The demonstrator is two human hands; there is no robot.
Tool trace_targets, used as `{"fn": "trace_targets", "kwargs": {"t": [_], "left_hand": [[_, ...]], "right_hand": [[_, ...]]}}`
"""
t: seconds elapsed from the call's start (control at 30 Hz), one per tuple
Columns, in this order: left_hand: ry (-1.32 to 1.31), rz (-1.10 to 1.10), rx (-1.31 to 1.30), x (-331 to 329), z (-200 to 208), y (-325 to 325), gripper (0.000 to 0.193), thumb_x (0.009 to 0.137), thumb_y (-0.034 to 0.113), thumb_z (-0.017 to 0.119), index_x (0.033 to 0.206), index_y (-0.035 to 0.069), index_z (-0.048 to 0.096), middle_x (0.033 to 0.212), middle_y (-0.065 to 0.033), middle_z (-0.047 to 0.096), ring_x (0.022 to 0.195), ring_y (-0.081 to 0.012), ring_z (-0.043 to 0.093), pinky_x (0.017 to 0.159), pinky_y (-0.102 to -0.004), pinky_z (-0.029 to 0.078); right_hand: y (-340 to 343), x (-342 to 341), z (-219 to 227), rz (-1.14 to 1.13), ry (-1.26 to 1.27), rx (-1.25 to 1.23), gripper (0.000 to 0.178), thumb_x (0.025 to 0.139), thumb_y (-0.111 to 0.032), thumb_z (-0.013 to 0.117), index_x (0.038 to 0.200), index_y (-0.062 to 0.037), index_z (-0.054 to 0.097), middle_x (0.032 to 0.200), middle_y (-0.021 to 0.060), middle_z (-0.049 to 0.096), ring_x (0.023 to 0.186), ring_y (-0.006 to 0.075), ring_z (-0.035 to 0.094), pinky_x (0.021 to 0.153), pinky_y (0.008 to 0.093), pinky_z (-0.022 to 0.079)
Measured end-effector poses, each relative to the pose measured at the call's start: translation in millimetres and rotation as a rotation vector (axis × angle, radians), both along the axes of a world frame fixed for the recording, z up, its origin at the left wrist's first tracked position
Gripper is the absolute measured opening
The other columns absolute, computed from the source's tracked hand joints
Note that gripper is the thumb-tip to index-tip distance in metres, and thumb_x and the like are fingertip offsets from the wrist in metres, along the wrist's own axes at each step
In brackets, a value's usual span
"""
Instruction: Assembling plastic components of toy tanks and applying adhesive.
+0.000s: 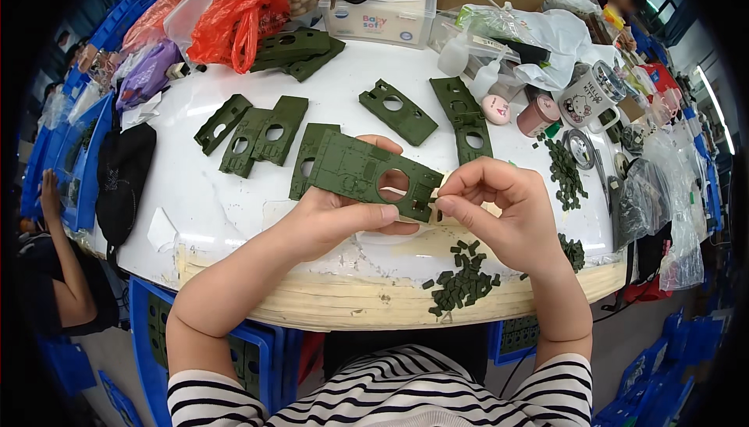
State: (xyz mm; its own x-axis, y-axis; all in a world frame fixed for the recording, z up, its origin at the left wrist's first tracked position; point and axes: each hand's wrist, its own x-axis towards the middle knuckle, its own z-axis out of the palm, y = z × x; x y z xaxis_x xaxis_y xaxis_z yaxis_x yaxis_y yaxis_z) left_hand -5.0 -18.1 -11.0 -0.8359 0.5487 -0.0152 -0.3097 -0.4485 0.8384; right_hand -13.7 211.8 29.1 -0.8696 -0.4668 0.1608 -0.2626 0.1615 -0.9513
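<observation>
My left hand (pixel 331 220) is closed around a dark green plastic model tank hull plate (pixel 351 168), thumb along its near edge and fingers behind. The plate has a large round hole and is tilted above the table. At its right end my right hand (pixel 503 204) makes a thumb-and-finger pinch; whatever is between the fingertips is too small to make out. Under the right wrist lies a loose pile of small green plastic pieces (pixel 466 282). Another green hull plate (pixel 300 177) lies partly hidden behind the held one.
More green plates lie beyond: a pair (pixel 269 134), a small one (pixel 221 122), a single one (pixel 396 111) and a long one (pixel 460 115). Further pieces (pixel 566 177) lie right, near a white mug (pixel 589 99). A red bag (pixel 242 13) and clear box (pixel 378 17) stand behind.
</observation>
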Motion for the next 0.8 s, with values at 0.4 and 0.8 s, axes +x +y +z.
{"fn": "trace_targets", "kwargs": {"t": [0.4, 0.8], "left_hand": [[-0.029, 0.022, -0.053, 2, 4, 2, 0.066, 0.080, 0.002, 0.061, 0.136, 0.014, 0.029, 0.124, -0.0166, 0.052, 0.117, -0.0285, 0.055, 0.094, -0.0481, 0.053], [-0.045, 0.037, -0.038, 3, 8, 0, 0.067, 0.080, 0.000, 0.058, 0.137, 0.012, 0.027, 0.125, -0.0190, 0.051, 0.117, -0.0297, 0.056, 0.094, -0.0471, 0.053]], "right_hand": [[-5, 8, 1, -0.022, 0.285, 0.088, 0.008, 0.082, -0.001, 0.070, 0.087, 0.0015, 0.065, 0.079, 0.0061, 0.067, 0.068, 0.0118, 0.064, 0.062, 0.0238, 0.052], [-8, 11, -2, -0.032, 0.424, 0.150, 0.011, 0.080, 0.002, 0.069, 0.088, -0.0001, 0.062, 0.083, 0.0076, 0.060, 0.070, 0.0178, 0.058, 0.063, 0.0269, 0.047]]}}
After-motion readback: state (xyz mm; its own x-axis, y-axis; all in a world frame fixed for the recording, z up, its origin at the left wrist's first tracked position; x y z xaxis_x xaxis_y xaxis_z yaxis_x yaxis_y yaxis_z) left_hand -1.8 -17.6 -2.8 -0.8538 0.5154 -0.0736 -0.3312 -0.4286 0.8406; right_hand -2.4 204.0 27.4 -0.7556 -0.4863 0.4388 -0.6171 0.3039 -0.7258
